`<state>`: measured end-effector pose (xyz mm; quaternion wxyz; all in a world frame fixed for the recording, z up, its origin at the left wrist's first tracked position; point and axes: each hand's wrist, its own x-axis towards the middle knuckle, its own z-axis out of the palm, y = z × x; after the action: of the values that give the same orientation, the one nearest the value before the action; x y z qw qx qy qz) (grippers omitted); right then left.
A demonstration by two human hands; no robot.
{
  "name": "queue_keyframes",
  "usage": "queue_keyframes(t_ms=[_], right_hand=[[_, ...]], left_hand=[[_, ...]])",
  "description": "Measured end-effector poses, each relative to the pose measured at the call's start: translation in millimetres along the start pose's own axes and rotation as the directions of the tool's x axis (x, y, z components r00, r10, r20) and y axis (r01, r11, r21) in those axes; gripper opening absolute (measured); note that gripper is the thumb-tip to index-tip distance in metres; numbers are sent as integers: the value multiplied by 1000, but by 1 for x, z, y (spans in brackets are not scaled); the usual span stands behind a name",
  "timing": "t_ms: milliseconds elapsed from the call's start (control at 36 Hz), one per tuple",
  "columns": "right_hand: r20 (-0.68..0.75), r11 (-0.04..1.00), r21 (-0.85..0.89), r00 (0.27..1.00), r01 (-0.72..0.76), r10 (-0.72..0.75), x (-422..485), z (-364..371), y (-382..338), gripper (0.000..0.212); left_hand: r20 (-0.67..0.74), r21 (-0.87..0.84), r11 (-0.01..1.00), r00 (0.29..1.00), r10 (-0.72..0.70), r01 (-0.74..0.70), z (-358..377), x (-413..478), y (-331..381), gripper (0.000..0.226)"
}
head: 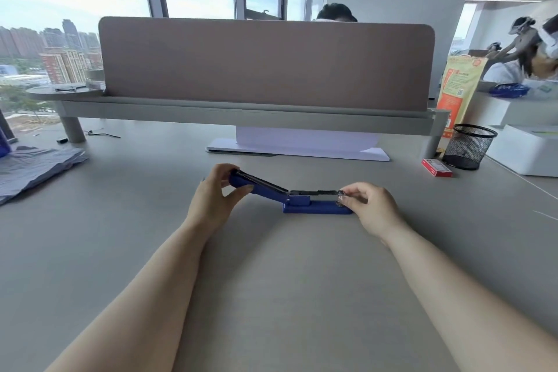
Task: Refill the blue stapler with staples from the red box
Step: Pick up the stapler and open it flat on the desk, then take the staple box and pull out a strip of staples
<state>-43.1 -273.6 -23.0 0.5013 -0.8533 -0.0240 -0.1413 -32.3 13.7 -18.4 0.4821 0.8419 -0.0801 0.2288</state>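
Blue stapler lying mid-desk, swung fully open. Left hand pinching the flipped-back lid end between thumb and fingers. Right hand pinching the front tip of the metal staple channel. Red staple box well apart at right, just beside a black mesh pen cup. Nothing between.

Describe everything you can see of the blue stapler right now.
The blue stapler lies on the grey desk, hinged open. Its blue base sits flat; the top cover is swung back and up leftward, held by the left hand. The right hand pinches the metal magazine's right end.
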Motion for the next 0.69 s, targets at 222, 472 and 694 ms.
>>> queue_keyframes(t_ms=[222,472,694], right_hand=[[-27,1000,-13,1000,6,-6,2,0,2,9],[65,999,14,997,-41,40,0,-6,-2,29],[38,990,1,989,-141,140,-21,-44,-1,45]], left_hand=[[39,448,886,988,-151,118,1,4,-9,42],[34,344,924,982,-188,165,-1,0,-4,79],[53,288,952,995,90,-102,31,-20,51,58]])
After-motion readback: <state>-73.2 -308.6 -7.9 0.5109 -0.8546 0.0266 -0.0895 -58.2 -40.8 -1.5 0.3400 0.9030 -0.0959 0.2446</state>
